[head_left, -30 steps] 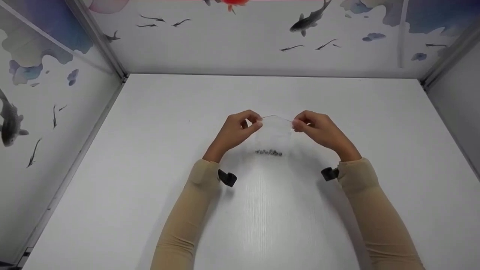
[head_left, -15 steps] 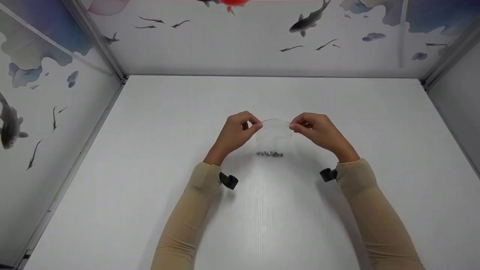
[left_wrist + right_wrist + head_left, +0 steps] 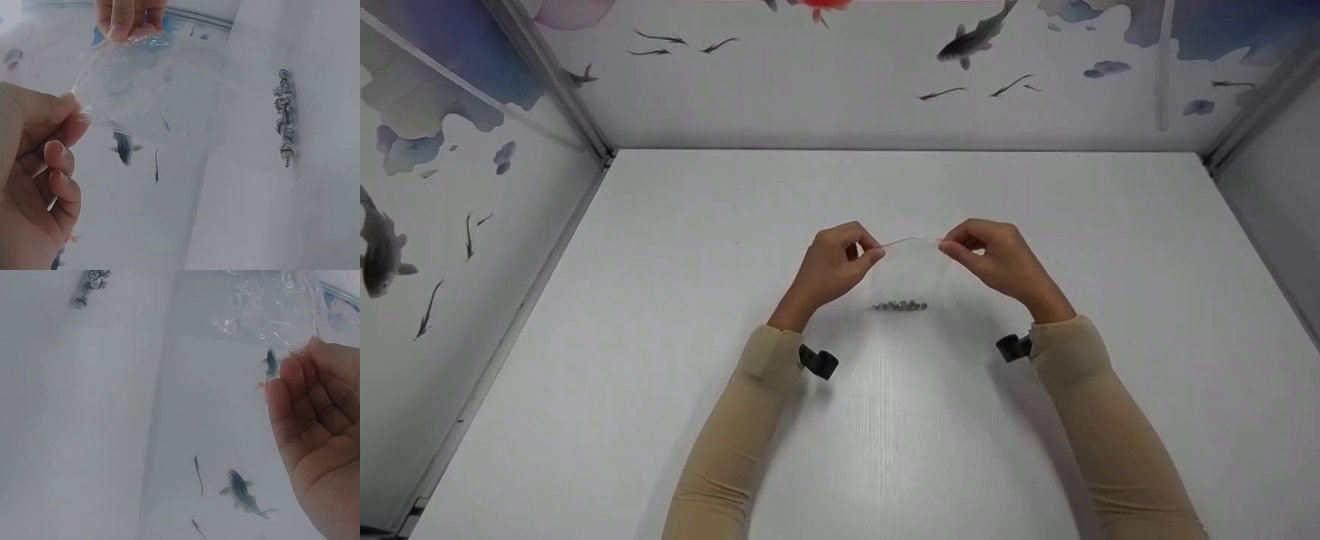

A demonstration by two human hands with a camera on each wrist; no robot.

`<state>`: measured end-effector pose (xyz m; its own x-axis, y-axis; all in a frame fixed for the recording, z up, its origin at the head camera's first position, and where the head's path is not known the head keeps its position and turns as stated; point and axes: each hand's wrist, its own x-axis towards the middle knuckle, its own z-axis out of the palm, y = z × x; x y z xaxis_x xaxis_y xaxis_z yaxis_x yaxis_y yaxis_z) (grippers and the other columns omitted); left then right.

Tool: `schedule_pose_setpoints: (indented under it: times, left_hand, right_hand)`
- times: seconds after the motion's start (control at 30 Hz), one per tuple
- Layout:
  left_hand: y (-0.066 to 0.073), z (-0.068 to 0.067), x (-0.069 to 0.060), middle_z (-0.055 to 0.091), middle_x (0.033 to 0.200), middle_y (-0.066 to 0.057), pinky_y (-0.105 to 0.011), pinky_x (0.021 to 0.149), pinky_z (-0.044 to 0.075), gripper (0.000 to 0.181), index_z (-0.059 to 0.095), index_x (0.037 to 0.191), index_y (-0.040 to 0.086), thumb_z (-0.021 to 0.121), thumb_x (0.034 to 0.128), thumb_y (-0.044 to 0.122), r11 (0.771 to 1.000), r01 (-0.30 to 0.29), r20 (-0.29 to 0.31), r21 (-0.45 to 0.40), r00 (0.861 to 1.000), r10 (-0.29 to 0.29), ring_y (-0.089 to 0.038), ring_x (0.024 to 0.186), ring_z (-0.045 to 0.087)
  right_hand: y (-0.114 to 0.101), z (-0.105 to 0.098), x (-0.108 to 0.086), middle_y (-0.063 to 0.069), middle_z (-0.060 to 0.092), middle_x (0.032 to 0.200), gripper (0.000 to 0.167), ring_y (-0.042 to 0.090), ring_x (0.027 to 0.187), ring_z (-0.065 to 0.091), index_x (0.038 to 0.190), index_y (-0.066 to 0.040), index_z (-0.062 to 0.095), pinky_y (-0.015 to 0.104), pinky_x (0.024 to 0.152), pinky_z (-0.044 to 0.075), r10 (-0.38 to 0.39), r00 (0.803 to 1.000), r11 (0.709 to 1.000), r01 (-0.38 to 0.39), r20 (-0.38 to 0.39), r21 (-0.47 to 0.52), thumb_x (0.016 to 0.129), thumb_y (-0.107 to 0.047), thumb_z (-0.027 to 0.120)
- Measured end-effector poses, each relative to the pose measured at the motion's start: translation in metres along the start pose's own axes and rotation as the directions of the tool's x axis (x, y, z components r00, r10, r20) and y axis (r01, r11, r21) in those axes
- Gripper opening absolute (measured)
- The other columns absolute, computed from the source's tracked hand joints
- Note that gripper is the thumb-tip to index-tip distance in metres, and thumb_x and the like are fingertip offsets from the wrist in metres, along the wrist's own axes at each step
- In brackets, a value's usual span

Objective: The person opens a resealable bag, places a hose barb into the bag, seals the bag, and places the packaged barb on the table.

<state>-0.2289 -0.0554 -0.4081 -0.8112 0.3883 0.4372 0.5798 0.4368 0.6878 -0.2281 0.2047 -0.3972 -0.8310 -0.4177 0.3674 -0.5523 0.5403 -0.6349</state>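
Observation:
A clear plastic bag hangs upright between both hands, its top edge bowed between them. My left hand pinches one top corner between thumb and forefinger, the other fingers loosely curled. At the opposite top corner my right hand pinches the edge in the same way. Several small silver metal fittings with dark rings, perhaps screws, lie in a row along the bag's bottom. In the right wrist view only part of these metal pieces shows. The see-through film makes it hard to tell whether the bag's mouth is sealed.
A white table lies under the hands. White panels with painted fish stand at its back and left, and a plain panel at its right. A black wrist camera sticks out from each beige sleeve.
Both hands keep their pinch on the bag's corners. The right hand dips slightly, then rises again. The metal pieces at the bottom shift slightly and the film shows more spread.

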Motion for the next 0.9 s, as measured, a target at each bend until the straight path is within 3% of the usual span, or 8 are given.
schedule_pose_setpoints:
  times: [0.3,0.5,0.67,0.9]
  left_hand:
    - [-0.0053,0.0022,0.0020,0.063,0.091,-0.007,-0.023,0.063,0.037,0.014,0.067,0.098,0.006,0.059,0.0960,0.017,1.000,0.016,0.039,-0.013,0.999,-0.015,-0.013,0.064,0.043]
    - [-0.0039,0.0057,0.0029,0.061,0.089,-0.007,-0.022,0.064,0.038,0.014,0.067,0.097,0.007,0.062,0.0946,0.020,1.000,0.006,0.026,0.003,1.000,-0.006,-0.013,0.068,0.045]
    - [-0.0020,0.0063,0.0011,0.061,0.087,-0.007,-0.022,0.063,0.037,0.013,0.066,0.093,0.006,0.063,0.0934,0.019,0.999,0.011,0.009,0.035,1.000,-0.012,-0.012,0.066,0.042]
    - [-0.0004,0.0051,0.0016,0.062,0.087,-0.006,-0.023,0.061,0.037,0.014,0.065,0.093,0.006,0.063,0.0940,0.021,0.996,-0.011,0.034,0.091,0.999,0.008,-0.013,0.065,0.044]
  right_hand:
    - [0.0007,0.0011,0.0011,0.006,0.070,0.094,0.023,0.011,0.084,0.063,0.098,-0.007,0.072,0.015,0.078,0.048,0.068,0.996,0.994,-0.072,0.053,0.078,0.092,-0.027,0.065]
    - [-0.0025,0.0050,0.0035,0.005,0.070,0.089,0.020,0.012,0.080,0.061,0.096,-0.008,0.073,0.017,0.078,0.048,0.054,0.996,0.993,-0.060,0.067,0.102,0.091,-0.026,0.066]
    - [-0.0051,0.0080,0.0050,0.004,0.070,0.087,0.020,0.011,0.078,0.061,0.094,-0.007,0.073,0.018,0.077,0.049,0.024,0.999,0.998,-0.027,0.047,0.058,0.090,-0.026,0.067]
    - [-0.0036,0.0085,0.0060,0.005,0.070,0.084,0.016,0.011,0.075,0.061,0.091,-0.005,0.073,0.019,0.077,0.049,-0.029,0.999,0.999,0.028,0.028,0.021,0.089,-0.021,0.069]
